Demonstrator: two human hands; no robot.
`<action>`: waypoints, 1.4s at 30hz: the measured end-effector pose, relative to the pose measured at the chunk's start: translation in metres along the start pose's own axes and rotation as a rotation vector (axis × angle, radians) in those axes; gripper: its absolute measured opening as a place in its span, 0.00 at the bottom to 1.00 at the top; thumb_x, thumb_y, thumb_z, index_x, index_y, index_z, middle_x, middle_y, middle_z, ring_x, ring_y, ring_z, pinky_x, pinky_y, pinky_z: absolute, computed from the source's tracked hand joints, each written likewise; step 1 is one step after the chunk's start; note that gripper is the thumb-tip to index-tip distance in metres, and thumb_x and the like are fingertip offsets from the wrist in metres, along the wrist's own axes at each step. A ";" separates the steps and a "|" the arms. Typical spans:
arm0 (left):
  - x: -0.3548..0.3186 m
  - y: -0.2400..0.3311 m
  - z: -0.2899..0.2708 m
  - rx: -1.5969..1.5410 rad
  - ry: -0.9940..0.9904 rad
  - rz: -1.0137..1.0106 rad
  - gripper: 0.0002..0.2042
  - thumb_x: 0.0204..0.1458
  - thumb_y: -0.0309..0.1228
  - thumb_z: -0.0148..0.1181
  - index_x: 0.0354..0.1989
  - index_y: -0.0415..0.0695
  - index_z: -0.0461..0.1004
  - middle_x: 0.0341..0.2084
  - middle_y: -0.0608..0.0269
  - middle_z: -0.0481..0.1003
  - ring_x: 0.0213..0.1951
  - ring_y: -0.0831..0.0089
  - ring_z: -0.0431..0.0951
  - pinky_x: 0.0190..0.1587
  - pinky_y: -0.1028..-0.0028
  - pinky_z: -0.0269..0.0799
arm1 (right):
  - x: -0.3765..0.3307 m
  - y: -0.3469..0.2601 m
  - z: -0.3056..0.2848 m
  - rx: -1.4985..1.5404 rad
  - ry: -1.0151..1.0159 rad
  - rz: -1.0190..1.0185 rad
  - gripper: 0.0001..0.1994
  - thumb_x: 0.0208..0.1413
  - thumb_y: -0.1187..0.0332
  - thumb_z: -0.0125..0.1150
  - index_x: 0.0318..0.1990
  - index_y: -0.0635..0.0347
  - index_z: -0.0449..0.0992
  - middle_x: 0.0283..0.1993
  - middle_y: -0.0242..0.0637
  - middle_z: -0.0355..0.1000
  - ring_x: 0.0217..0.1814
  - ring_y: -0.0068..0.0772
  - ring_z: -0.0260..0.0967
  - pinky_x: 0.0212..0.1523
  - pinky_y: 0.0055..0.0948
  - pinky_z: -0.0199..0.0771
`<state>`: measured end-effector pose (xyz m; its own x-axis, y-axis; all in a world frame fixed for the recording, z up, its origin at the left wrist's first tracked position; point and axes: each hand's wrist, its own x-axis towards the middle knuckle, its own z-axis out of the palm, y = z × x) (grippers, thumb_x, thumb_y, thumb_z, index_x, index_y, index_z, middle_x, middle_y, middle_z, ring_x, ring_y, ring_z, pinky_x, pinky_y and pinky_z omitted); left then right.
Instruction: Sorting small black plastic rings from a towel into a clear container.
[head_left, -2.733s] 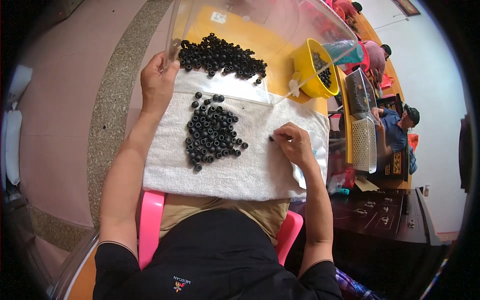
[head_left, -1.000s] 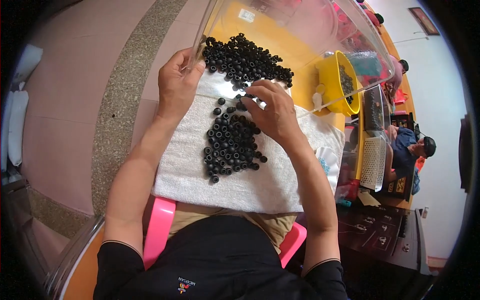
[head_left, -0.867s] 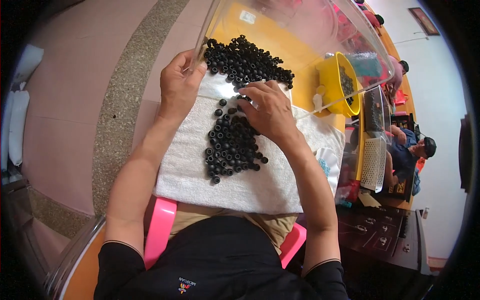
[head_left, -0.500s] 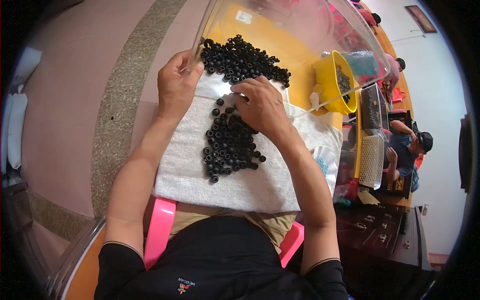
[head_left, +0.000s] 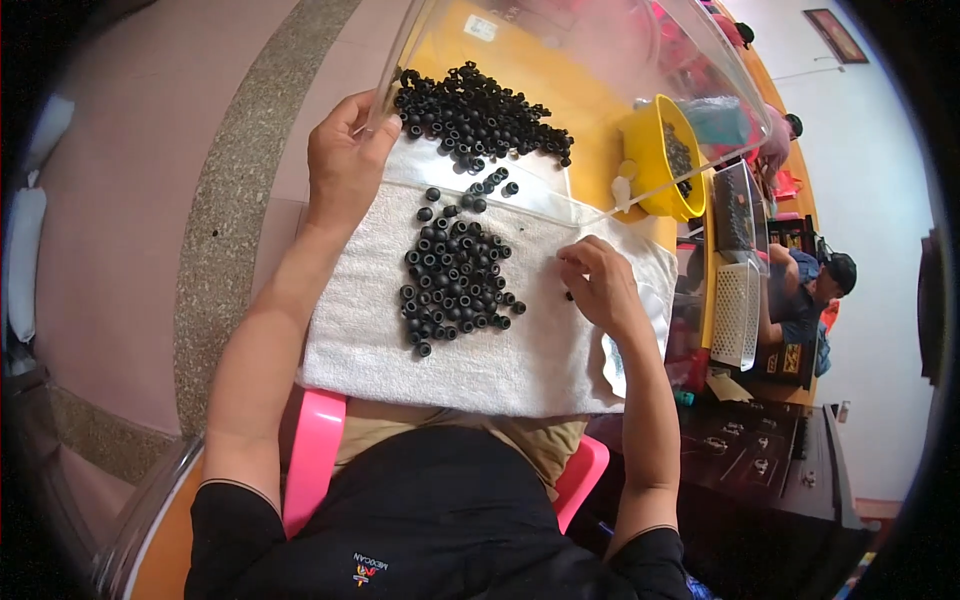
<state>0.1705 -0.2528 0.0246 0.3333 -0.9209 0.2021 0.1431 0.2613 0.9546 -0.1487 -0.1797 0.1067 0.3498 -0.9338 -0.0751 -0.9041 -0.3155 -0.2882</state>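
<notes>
My left hand (head_left: 348, 155) grips the left edge of a large clear plastic box (head_left: 540, 211), thumb inside. The box is tilted with its open side toward me. A heap of small round black pieces with holes, like beads (head_left: 485, 115), lies inside it. More of these black beads (head_left: 458, 275) are spread on a white towel (head_left: 365, 330) over my lap. My right hand (head_left: 602, 287) hovers over the towel's right side, fingers curled together. One dark piece shows beneath it; whether the fingers hold it is hidden.
A yellow bucket (head_left: 640, 165) with dark pieces stands right of the box on a yellow-orange table. Partly behind my right forearm is a white scalloped dish (head_left: 613, 368). A white perforated basket (head_left: 736, 318) lies further right, near a seated person in a dark cap (head_left: 815, 290).
My right hand has moved from the box's front edge back and right over the towel. Several beads now show at the box's near edge. The left hand keeps its grip.
</notes>
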 end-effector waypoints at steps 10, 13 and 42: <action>-0.001 -0.002 0.000 0.029 0.000 0.037 0.13 0.57 0.23 0.61 0.51 0.37 0.77 0.39 0.67 0.80 0.41 0.81 0.77 0.46 0.78 0.73 | 0.062 -0.030 0.011 0.129 0.225 -0.152 0.14 0.55 0.74 0.59 0.50 0.62 0.78 0.46 0.45 0.75 0.41 0.46 0.76 0.43 0.38 0.76; -0.002 -0.001 0.001 0.025 -0.003 0.029 0.13 0.57 0.23 0.61 0.51 0.37 0.77 0.38 0.67 0.80 0.40 0.81 0.77 0.45 0.78 0.73 | 0.087 -0.040 0.023 -0.033 0.244 -0.173 0.18 0.53 0.78 0.54 0.51 0.62 0.78 0.48 0.45 0.74 0.46 0.51 0.75 0.48 0.42 0.75; 0.001 -0.005 -0.001 -0.016 -0.021 0.031 0.14 0.57 0.24 0.62 0.52 0.36 0.77 0.40 0.64 0.81 0.42 0.78 0.79 0.47 0.76 0.75 | 0.126 -0.046 0.029 -0.087 0.397 -0.252 0.22 0.50 0.80 0.51 0.54 0.58 0.77 0.51 0.43 0.74 0.50 0.50 0.75 0.50 0.40 0.76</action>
<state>0.1706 -0.2546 0.0203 0.3181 -0.9181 0.2364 0.1478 0.2943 0.9442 -0.0562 -0.2782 0.0827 0.4550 -0.8135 0.3623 -0.8264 -0.5373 -0.1687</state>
